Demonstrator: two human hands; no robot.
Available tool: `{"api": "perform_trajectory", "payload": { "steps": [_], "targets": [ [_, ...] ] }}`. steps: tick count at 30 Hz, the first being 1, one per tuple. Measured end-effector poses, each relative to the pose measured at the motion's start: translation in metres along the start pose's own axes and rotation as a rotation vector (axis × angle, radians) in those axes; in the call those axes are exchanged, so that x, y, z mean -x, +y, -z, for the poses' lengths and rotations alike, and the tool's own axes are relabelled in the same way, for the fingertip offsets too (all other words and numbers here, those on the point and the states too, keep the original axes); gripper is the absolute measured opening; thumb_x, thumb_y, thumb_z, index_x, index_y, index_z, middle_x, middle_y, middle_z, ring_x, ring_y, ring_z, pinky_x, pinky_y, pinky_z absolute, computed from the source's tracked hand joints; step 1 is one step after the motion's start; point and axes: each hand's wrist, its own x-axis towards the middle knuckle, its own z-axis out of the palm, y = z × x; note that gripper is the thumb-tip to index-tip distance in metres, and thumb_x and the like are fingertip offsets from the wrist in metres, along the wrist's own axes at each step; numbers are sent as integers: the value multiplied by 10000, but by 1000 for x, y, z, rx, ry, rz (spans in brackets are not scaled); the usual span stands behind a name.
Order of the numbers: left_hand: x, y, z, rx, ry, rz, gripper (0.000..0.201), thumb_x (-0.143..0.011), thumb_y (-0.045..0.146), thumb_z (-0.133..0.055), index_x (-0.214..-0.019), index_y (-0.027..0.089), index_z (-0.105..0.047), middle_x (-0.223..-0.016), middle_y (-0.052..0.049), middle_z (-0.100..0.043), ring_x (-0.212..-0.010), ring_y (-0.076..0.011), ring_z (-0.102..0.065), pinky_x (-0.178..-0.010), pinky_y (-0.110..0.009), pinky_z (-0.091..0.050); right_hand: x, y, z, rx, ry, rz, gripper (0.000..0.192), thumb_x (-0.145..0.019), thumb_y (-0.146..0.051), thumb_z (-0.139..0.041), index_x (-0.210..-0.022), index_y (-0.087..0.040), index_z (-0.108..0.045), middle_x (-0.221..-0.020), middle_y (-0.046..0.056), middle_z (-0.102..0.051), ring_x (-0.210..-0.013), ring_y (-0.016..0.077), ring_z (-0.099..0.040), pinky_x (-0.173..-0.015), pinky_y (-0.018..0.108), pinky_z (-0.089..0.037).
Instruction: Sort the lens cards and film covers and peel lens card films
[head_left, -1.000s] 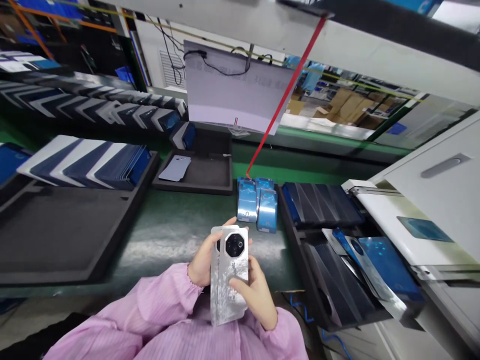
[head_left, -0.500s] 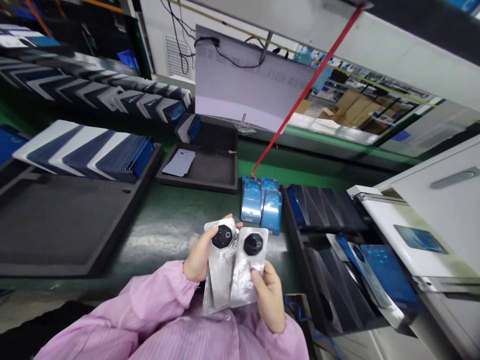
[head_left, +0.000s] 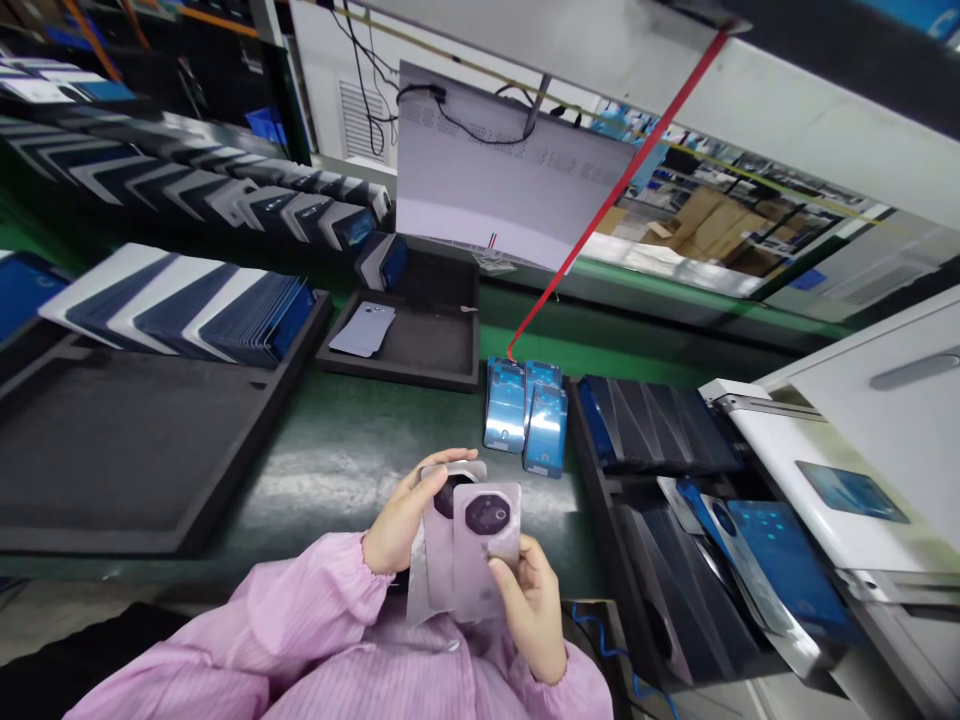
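Observation:
Close to my body, my left hand (head_left: 396, 525) is closed around a few silvery phone back covers (head_left: 438, 565), its thumb beside the dark camera area on the front one. A single phone back cover (head_left: 474, 575) with a dark octagonal camera ring is pinched between thumb and fingers of my right hand (head_left: 536, 610). It overlaps the covers on the left and hides part of their camera area. Just beyond my hands, several blue film-covered panels (head_left: 505, 405) lie on the green bench (head_left: 330, 430).
To the left, a black foam tray (head_left: 120, 440) carries a row of panels (head_left: 180, 300). A smaller tray (head_left: 442, 345) holds grey covers (head_left: 364, 328). On the right stand a tray of dark panels (head_left: 660, 425) and a white machine (head_left: 817, 450). A red strap (head_left: 615, 200) hangs ahead.
The right-hand cover has shifted slightly left and now overlaps the left-hand covers, partly covering their camera area. The covers sit a little lower in view and catch less glare.

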Motion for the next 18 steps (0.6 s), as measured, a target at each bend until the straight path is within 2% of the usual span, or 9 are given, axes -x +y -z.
{"api": "perform_trajectory", "payload": {
  "steps": [3, 6, 8, 10, 11, 13, 15, 17, 18],
  "targets": [
    [-1, 0, 0, 67, -12, -21, 354, -852, 418, -553, -1127, 198, -592, -1297, -107, -564, -1115, -288, -570, -951, -437, -421, 5, 5, 10, 37, 103, 80, 136, -795, -300, -653, -872, -208, -590, -775, 40, -676, -701, 178, -642, -645, 266, -513],
    [-7, 2, 4, 201, 15, -7, 428, -853, 515, -497, -1117, 192, -594, -1248, -117, -594, -1180, -304, -525, -967, -479, -417, 7, 12, 21, 14, 220, 99, 167, -782, -314, -672, -863, -214, -565, -732, 31, -679, -650, 167, -644, -613, 258, -514],
    [-9, 10, 10, 207, 51, -2, 389, -842, 457, -538, -1101, 177, -612, -1201, -120, -623, -1182, -297, -526, -965, -459, -428, 6, 16, 29, 22, 301, 111, 189, -778, -322, -678, -872, -214, -554, -738, 36, -684, -650, 166, -648, -609, 259, -519],
    [-7, 25, 18, 109, 49, -5, 341, -817, 355, -591, -1096, 163, -633, -1144, -124, -652, -1096, -299, -587, -935, -445, -452, 5, 19, 39, 77, 374, 146, 189, -781, -314, -677, -886, -212, -557, -769, 47, -689, -684, 175, -656, -634, 273, -529],
    [-4, 34, 21, 32, 17, -13, 341, -799, 318, -611, -1098, 156, -643, -1131, -131, -656, -1039, -305, -617, -913, -447, -464, 5, 19, 45, 124, 388, 172, 189, -780, -304, -677, -900, -212, -565, -795, 55, -693, -714, 184, -661, -662, 288, -534],
    [4, 55, 24, -149, -146, 17, 380, -764, 310, -647, -1104, 141, -662, -1161, -168, -635, -972, -339, -641, -877, -471, -475, 3, 18, 56, 240, 358, 229, 201, -767, -282, -686, -928, -214, -587, -853, 72, -698, -775, 209, -667, -730, 328, -537],
    [12, 74, 19, -321, -332, 58, 358, -685, 229, -718, -1031, 136, -707, -1272, -190, -561, -1031, -380, -610, -904, -479, -454, -1, 15, 65, 353, 270, 280, 221, -748, -262, -698, -946, -218, -612, -886, 84, -701, -805, 236, -668, -774, 367, -532],
    [15, 87, 10, -465, -441, 115, 351, -622, 124, -742, -967, 186, -731, -1324, -153, -528, -1098, -380, -573, -957, -484, -416, -5, 9, 72, 424, 179, 318, 208, -738, -246, -699, -935, -224, -636, -878, 87, -705, -795, 251, -670, -766, 386, -534],
    [15, 91, 5, -519, -477, 137, 358, -604, 92, -741, -940, 214, -736, -1289, -130, -564, -1135, -373, -551, -986, -490, -389, -8, 5, 74, 446, 148, 336, 191, -738, -238, -695, -922, -228, -646, -867, 85, -706, -786, 253, -670, -757, 389, -536]
  ]
}}
